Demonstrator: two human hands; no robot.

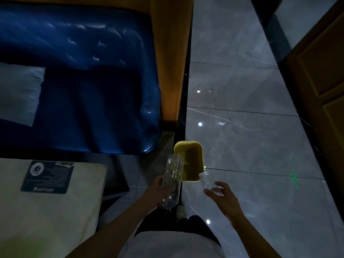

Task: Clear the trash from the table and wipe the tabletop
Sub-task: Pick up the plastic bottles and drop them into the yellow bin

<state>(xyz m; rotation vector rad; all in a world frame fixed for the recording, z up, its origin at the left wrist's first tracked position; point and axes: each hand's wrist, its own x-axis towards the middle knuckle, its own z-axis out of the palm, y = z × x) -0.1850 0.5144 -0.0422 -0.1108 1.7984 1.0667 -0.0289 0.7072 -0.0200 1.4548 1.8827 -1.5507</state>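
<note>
A small yellow trash bin (193, 151) stands on the floor ahead of me, with some yellowish scraps inside. My left hand (160, 187) grips a large clear plastic bottle (172, 175), its base tilted toward the bin's near left rim. My right hand (221, 194) is just right of the bin with fingers spread. A smaller clear plastic bottle (207, 181) is at its fingertips by the bin's near right corner; whether the fingers still touch it is unclear in the dim light.
The white table (55, 211) with a dark printed card (47, 176) is at lower left. A blue padded seat (83, 81) with an orange wooden side lies beyond it. Grey glossy floor tiles (242, 136) stretch right, toward a wooden door (323, 81).
</note>
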